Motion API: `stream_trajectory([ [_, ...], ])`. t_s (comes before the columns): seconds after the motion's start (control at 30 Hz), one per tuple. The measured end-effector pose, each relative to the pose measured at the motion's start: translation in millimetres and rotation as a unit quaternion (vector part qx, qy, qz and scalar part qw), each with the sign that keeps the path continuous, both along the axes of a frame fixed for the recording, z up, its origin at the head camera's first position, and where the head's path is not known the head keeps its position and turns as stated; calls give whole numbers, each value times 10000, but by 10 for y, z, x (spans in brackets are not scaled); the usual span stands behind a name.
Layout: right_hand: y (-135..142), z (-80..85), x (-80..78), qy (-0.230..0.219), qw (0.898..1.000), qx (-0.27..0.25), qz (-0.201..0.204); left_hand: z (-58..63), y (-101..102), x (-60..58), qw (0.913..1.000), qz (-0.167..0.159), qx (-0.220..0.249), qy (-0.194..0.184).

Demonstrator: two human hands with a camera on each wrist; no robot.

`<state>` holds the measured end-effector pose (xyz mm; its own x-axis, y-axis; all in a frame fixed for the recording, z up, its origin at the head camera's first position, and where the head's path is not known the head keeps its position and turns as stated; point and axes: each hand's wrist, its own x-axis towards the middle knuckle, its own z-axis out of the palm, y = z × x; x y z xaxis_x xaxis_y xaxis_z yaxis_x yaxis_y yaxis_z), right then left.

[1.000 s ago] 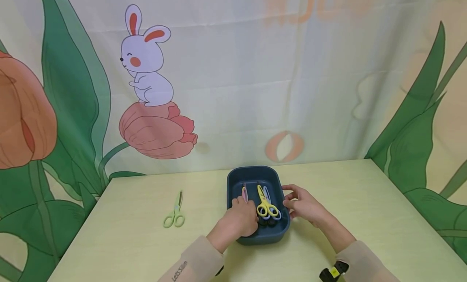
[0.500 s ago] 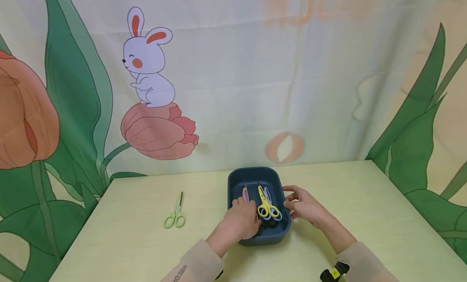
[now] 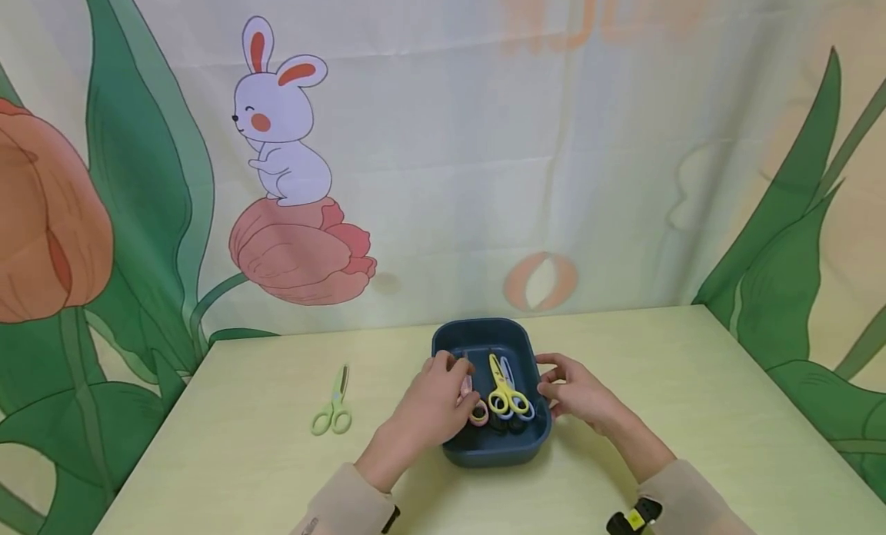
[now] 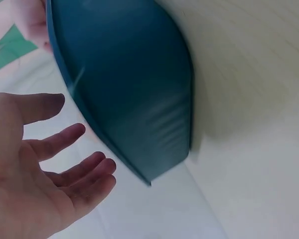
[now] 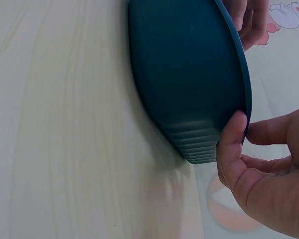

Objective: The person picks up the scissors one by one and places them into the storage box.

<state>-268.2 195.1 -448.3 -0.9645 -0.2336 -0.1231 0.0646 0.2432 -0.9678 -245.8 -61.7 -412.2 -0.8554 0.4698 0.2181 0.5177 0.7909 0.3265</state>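
A dark blue box [image 3: 497, 456] holds several pairs of scissors. Yellow scissors [image 3: 503, 390] lie over light blue scissors [image 3: 507, 370] on its right side, with black handles [image 3: 516, 426] below them. Pink scissors [image 3: 478, 403] lie on the left, partly covered by my left hand [image 3: 434, 400]. That hand is over the box's left rim, its fingers loosely spread and holding nothing in the left wrist view. My right hand [image 3: 580, 387] pinches the right rim, the thumb outside the wall in the right wrist view.
Green scissors [image 3: 337, 398] lie on the pale yellow table [image 3: 249, 443] left of the box. Behind the table's far edge hangs a curtain [image 3: 443, 174] printed with a rabbit and tulips.
My left hand has let go of the pink scissors, which now lie in the box, and has risen and drawn back leftward. My right hand has stayed at the rim.
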Motion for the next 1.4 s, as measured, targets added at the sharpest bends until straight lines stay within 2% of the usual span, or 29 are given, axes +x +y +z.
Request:
stream_trajectory([
  [0.1,-2,-4,0,-4,10000,15,-11,9,-99,-18,9997,139,183,70],
  [0.3,7,-7,-2,16,10000,45,-14,32,-311,-38,9976,470,497,-88],
  [0.63,2,-6,7,4,10000,54,-19,-77,-677,-54,9950,854,479,-208],
  [0.9,4,-12,4,20,10000,48,-33,-143,-956,-53,9918,1099,49,-649],
  [1.13,11,-21,6,22,10000,10,-4,-189,-1173,-78,9820,1406,-321,-1218],
  [1.4,12,-20,-4,26,10000,17,-10,-226,-1324,-96,9713,1694,-761,-1488],
])
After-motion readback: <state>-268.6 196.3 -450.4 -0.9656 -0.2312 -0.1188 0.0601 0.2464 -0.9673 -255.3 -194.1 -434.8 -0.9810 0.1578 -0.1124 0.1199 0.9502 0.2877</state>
